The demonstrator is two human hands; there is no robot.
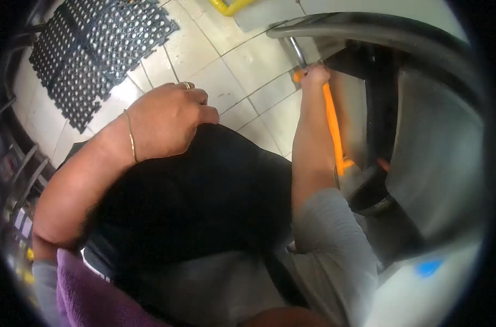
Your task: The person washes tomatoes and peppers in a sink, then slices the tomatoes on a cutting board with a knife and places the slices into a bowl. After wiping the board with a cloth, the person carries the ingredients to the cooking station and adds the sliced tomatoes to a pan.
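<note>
While the R hand (316,75) is stretched out at the end of the R arm, its fingers look closed around the upper end of a long, thin, bright-orange bar (334,122), tho the exact grip is partly hidden. A bit of orange also shows on the hand's far side, just by a short, shiny silver metal rod (296,49); can't tell if bar & rod are joined. The bar's beside the R forearm, slanting down toward dark & grey panels under a thick, curved grey rim (378,24).

L hand (166,122), w/ a thin gold-coloured bracelet (131,137) at the wrist, rests on black cloth (204,201) over the person's front, well apart from the bar. Its fingers are curled under; can't tell if they're pinching the cloth.

Step in hand, prob.: handling the bar one-handed near the rim. Next move, imo, calls for a firm R grip & enough room to keep bar and knuckles off rim & rod; L hand's near enough to steady things if req'd.
</note>
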